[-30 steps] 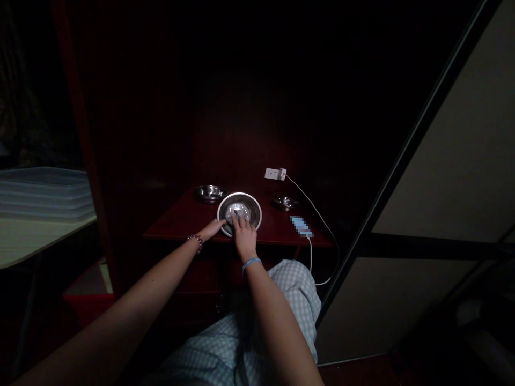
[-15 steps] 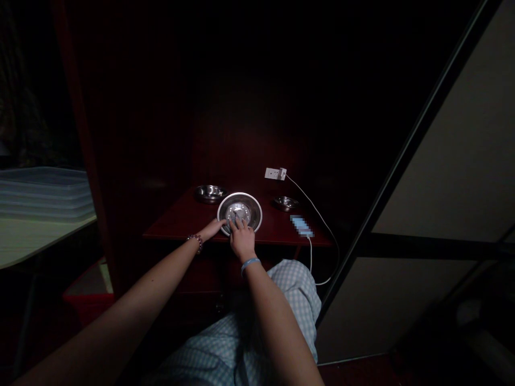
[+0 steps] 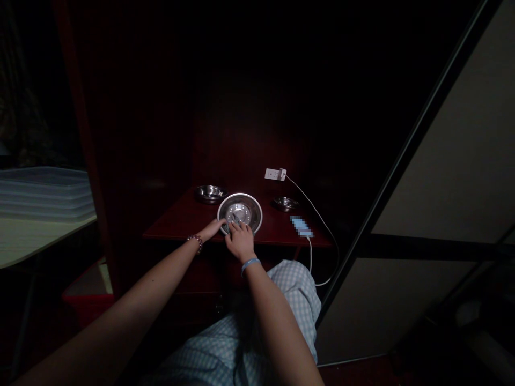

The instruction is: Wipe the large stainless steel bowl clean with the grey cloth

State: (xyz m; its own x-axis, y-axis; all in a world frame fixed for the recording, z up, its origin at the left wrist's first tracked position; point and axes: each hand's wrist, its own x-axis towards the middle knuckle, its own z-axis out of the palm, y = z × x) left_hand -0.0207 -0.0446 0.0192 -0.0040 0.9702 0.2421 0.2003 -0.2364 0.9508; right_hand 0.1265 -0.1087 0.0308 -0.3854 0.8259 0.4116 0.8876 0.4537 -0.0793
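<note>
A shiny metal bowl (image 3: 254,206) with a pale rim stands tilted toward me near the front edge of the dark red shelf. My left hand (image 3: 212,229) grips its left rim, thumb at the edge and the other fingers mostly hidden behind the wall. Inside the bowl's near side, my right hand (image 3: 240,241) presses a small greyish cloth (image 3: 234,218) against the metal; much of the cloth is covered by the fingers. Behind and to the left sits a second metal bowl (image 3: 210,193). A smaller shallow metal bowl (image 3: 285,203) lies to the right.
A phone (image 3: 301,226), blurred out, lies at the shelf's right on a white cable (image 3: 317,206) from a wall socket (image 3: 275,174). Stacked clear plastic trays (image 3: 44,195) rest on a pale table (image 3: 48,236) at left. A sliding door frame (image 3: 402,161) borders the right.
My right hand has slid slightly down and left toward the bowl's near rim, with the cloth under its fingers. My left hand and the bowl stay almost where they were.
</note>
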